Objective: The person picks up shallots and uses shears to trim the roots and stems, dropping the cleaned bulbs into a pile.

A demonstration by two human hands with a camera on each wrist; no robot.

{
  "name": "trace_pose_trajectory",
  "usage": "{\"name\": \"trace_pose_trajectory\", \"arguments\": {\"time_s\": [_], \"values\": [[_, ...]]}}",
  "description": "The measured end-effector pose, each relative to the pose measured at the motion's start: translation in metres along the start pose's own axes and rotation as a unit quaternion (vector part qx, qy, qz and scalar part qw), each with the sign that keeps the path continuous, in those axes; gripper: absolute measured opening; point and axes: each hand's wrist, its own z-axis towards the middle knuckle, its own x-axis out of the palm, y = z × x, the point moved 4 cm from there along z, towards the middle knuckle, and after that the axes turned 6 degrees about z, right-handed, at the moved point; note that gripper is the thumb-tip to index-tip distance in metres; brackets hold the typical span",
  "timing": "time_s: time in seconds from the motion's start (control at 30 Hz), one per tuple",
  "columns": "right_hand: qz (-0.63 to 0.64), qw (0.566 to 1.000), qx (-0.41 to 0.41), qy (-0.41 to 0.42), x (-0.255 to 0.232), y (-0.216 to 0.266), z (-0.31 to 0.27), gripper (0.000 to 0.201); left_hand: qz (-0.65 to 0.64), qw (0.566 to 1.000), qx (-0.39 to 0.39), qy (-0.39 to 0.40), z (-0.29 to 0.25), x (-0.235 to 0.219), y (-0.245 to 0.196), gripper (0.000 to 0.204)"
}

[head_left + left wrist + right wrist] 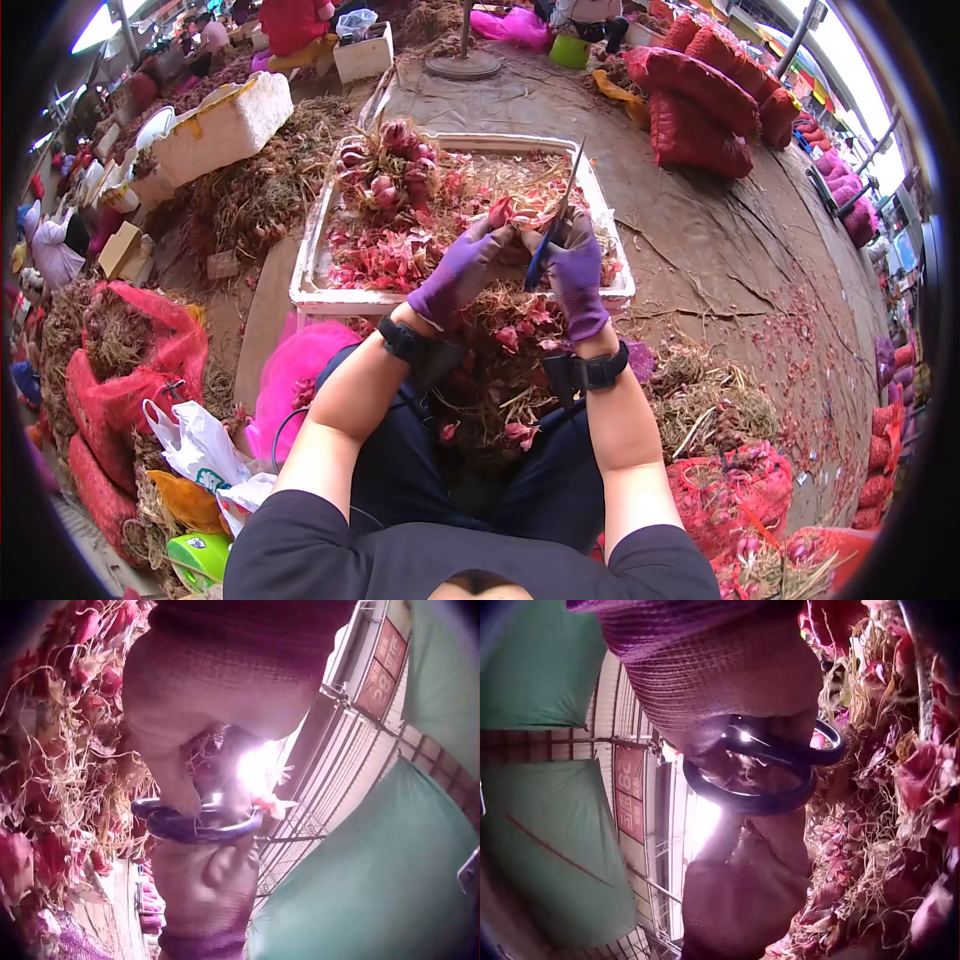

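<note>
Both hands wear purple gloves and meet over the near side of a white tray (351, 299). My left hand (466, 268) pinches a reddish bulb (501, 212) with dry stalks. Beside it, my right hand (576, 262) grips scissors (541, 262) with blue handles, the blades pointing up and away. The handle loops (750, 801) lie around the fingers of my right hand (720, 682) in the right wrist view. In the left wrist view the same handles (199, 829) show below my left hand (217, 682), whose fingertips are partly hidden. A bulb cluster (385, 175) and loose skins fill the tray's left part.
Roots and skins (510, 340) are heaped between the legs and below the tray. Red net sacks (700, 120) stand at the back right, and another (730, 490) lies near the right knee. A foam box (225, 130) and white plastic bags (205, 450) are on the left.
</note>
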Motion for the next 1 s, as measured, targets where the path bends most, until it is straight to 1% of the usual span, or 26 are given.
{"name": "trace_pose_trajectory", "arguments": {"time_s": [0.03,0.07,0.1,0.13,0.17,0.2,0.23,0.27,0.3,0.33,0.37,0.4,0.43,0.5,0.53,0.63,0.67,0.7,0.77,0.8,0.83,0.87,0.9,0.93,0.97,1.0], "values": [[0.001,1.0,0.001,0.001,0.001,0.002,0.0,0.028,0.028,1.0,0.007,-0.009,0.0,-0.002,0.002,0.027],[0.035,0.999,0.006,-0.017,-0.001,0.005,-0.002,0.03,0.092,0.995,0.033,0.001,0.008,-0.011,0.008,0.027],[0.07,0.997,0.012,-0.037,-0.002,0.006,-0.005,0.031,0.093,0.995,0.03,0.001,0.009,-0.018,0.012,0.027],[0.116,0.992,-0.016,-0.039,-0.001,0.003,0.001,0.034,0.184,0.98,0.081,-0.015,0.007,-0.023,0.007,0.027],[0.116,0.992,-0.016,-0.04,-0.003,0.002,0.001,0.034,0.272,0.952,0.132,-0.032,0.007,-0.026,0.003,0.028],[0.114,0.993,-0.002,-0.038,-0.004,0.001,0.001,0.034,0.292,0.944,0.149,-0.037,0.016,-0.034,0.012,0.04],[0.113,0.993,0.012,-0.034,-0.003,0.002,0.001,0.034,0.291,0.944,0.149,-0.037,0.014,-0.024,0.011,0.04],[0.112,0.993,0.012,-0.033,-0.003,0.002,0.0,0.034,0.293,0.941,0.161,-0.061,0.007,-0.009,0.004,0.046],[0.079,0.996,0.007,-0.043,-0.003,0.002,-0.001,0.035,0.294,0.936,0.173,-0.085,0.002,-0.001,-0.001,0.053],[0.046,0.998,0.002,-0.054,-0.003,0.002,-0.002,0.035,0.294,0.936,0.173,-0.085,0.001,0.0,-0.001,0.053],[0.047,0.997,0.002,-0.055,-0.004,0.004,-0.003,0.035,0.272,0.948,0.152,-0.065,0.0,0.001,0.001,0.056],[0.036,0.998,0.007,-0.043,-0.005,0.007,-0.003,0.036,0.249,0.959,0.13,-0.045,0.0,0.002,0.003,0.059],[0.025,0.999,0.011,-0.031,-0.006,0.009,-0.003,0.036,0.25,0.959,0.129,-0.043,-0.001,0.003,0.001,0.059],[0.052,0.998,0.018,-0.034,-0.006,0.01,-0.002,0.037,0.2,0.975,0.094,-0.029,0.0,0.002,-0.001,0.053],[0.08,0.996,0.027,-0.035,-0.006,0.009,-0.002,0.038,0.293,0.947,0.111,-0.07,0.002,-0.002,-0.005,0.047],[0.088,0.995,0.036,-0.022,-0.005,0.0,-0.005,0.039,0.323,0.936,0.108,-0.087,0.0,-0.004,-0.01,0.04],[0.049,0.998,0.033,-0.013,-0.006,0.007,-0.008,0.038,0.262,0.961,0.049,-0.067,-0.002,-0.004,-0.008,0.033],[0.05,0.998,0.033,-0.015,-0.006,0.007,-0.007,0.038,0.263,0.961,0.048,-0.066,0.001,-0.008,-0.004,0.033],[0.07,0.993,0.045,-0.084,-0.012,0.004,-0.003,0.037,0.112,0.993,-0.002,-0.032,0.008,-0.01,0.009,0.03],[0.024,0.992,0.048,-0.111,-0.016,-0.003,0.0,0.039,0.112,0.993,-0.002,-0.032,0.007,-0.012,0.013,0.03],[0.025,0.992,0.048,-0.11,-0.017,-0.002,0.001,0.039,0.082,0.996,-0.013,-0.041,0.004,-0.008,0.012,0.031],[0.12,0.979,0.107,-0.123,-0.018,-0.006,0.0,0.039,0.052,0.997,-0.024,-0.049,0.002,-0.006,0.011,0.032],[0.213,0.954,0.163,-0.134,-0.02,-0.009,0.0,0.038,0.053,0.997,-0.024,-0.048,0.004,-0.008,0.013,0.032],[0.29,0.93,0.182,-0.13,-0.022,-0.014,-0.003,0.036,0.01,0.999,-0.017,-0.03,0.007,-0.012,0.016,0.032],[0.289,0.931,0.181,-0.129,-0.023,-0.018,-0.001,0.036,-0.033,0.999,-0.01,-0.012,0.011,-0.018,0.021,0.032],[0.231,0.954,0.123,-0.143,-0.026,-0.02,0.003,0.035,-0.056,0.998,0.005,0.036,0.016,-0.03,0.028,0.028]]}}
